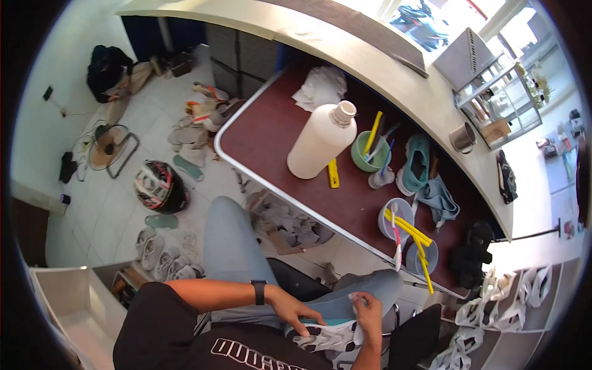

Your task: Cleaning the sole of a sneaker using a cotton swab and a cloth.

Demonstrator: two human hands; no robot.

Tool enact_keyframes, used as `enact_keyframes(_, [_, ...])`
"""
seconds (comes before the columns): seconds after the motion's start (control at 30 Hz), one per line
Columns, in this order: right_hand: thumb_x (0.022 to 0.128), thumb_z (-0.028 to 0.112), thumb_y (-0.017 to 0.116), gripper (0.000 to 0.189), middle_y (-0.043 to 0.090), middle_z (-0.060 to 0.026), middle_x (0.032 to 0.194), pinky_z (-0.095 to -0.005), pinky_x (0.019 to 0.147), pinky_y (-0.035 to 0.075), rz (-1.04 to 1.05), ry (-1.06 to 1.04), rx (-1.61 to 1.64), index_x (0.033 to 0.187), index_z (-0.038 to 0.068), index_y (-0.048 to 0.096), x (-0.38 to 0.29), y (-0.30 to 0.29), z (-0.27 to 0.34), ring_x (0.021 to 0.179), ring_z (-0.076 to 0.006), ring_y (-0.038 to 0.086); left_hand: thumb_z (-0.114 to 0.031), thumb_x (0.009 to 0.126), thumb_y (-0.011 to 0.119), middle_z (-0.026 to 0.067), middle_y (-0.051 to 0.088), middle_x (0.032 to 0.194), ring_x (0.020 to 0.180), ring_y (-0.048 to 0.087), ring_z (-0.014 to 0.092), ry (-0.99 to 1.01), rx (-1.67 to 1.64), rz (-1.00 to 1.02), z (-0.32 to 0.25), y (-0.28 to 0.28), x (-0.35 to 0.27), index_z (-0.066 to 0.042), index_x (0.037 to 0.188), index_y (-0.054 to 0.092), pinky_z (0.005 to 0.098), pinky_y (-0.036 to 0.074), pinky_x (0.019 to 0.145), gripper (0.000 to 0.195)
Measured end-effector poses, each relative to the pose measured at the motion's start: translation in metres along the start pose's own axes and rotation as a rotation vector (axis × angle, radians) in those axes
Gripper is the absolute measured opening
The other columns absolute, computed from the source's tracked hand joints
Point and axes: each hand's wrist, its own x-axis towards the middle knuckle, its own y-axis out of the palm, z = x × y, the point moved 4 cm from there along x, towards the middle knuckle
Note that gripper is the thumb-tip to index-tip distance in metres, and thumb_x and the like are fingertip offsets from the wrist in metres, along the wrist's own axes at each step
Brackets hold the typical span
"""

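Note:
A teal shoe with a white and black sole (pixel 326 336) lies on its side in my lap, its sole turned up. My left hand (pixel 296 310) is closed over its one end, thumb and fingers on the sole and the upper. At the shoe's other end, my right hand (pixel 368 314) pinches a small white piece, perhaps tissue or cloth, between thumb and fingers. On the dark red table (pixel 259 125), a matching teal shoe (pixel 416 162) stands beside a blue-grey cloth (pixel 439 199).
The table holds a large white bottle (pixel 319 143), a green bowl (pixel 358 150) with brushes, and a cup (pixel 393 215) with yellow laces and a toothbrush (pixel 397 240). A box of crumpled paper (pixel 291 222) sits below. A helmet (pixel 161 187) and several shoes (pixel 162 254) are on the floor. Another person (pixel 108 74) bends at far left.

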Motion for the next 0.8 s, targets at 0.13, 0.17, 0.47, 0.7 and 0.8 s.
enact_keyframes(0.13, [0.087,0.013,0.068,0.017,0.072,-0.0129,0.086,-0.032,0.07,0.051,-0.025,-0.136,-0.152,0.099,0.002,0.073,-0.007,0.014,-0.001,0.076,-0.0193,0.066,-0.052,0.095,0.06,0.0199,0.039,0.152,0.138,0.041,0.027,-0.286,-0.337,0.188,0.076,-0.062,-0.007,-0.003,0.149,0.034,0.0399,0.034,0.112,0.077])
enact_keyframes(0.17, [0.087,0.013,0.068,0.017,0.071,-0.0136,0.089,-0.034,0.071,0.051,0.015,-0.201,-0.178,0.1,0.003,0.073,-0.005,0.019,0.004,0.078,-0.0239,0.068,-0.055,0.092,0.063,0.0208,0.046,0.144,0.133,0.046,0.029,-0.403,0.18,-0.162,0.098,-0.082,-0.009,-0.004,0.146,0.039,0.0403,0.038,0.109,0.079])
enact_keyframes(0.47, [0.086,0.015,0.068,0.018,0.07,-0.0137,0.09,-0.036,0.07,0.053,0.426,-0.005,-0.223,0.102,0.008,0.074,0.028,0.02,0.018,0.082,-0.0317,0.068,-0.056,0.078,0.074,0.0143,0.067,0.107,0.103,0.066,0.036,-0.75,0.441,-0.367,0.137,-0.089,0.001,-0.005,0.123,0.057,0.0484,0.051,0.09,0.07])
enact_keyframes(0.7, [0.087,0.019,0.066,0.019,0.07,-0.0113,0.097,-0.0414,0.075,0.055,0.534,0.063,-0.247,0.104,0.013,0.074,0.027,0.004,0.03,0.084,-0.035,0.068,-0.049,0.075,0.079,0.0155,0.068,0.106,0.103,0.066,0.037,-0.504,0.491,-0.72,0.151,-0.084,-0.001,-0.006,0.114,0.06,0.0481,0.051,0.089,0.061])
enact_keyframes(0.8, [0.087,0.018,0.066,0.019,0.07,-0.0118,0.095,-0.0409,0.074,0.055,0.506,0.089,-0.226,0.103,0.013,0.074,0.015,-0.001,0.028,0.084,-0.0344,0.068,-0.05,0.075,0.079,0.0158,0.069,0.104,0.102,0.066,0.036,-0.57,0.574,-0.837,0.12,-0.099,-0.002,-0.007,0.107,0.064,0.0463,0.052,0.088,0.056])
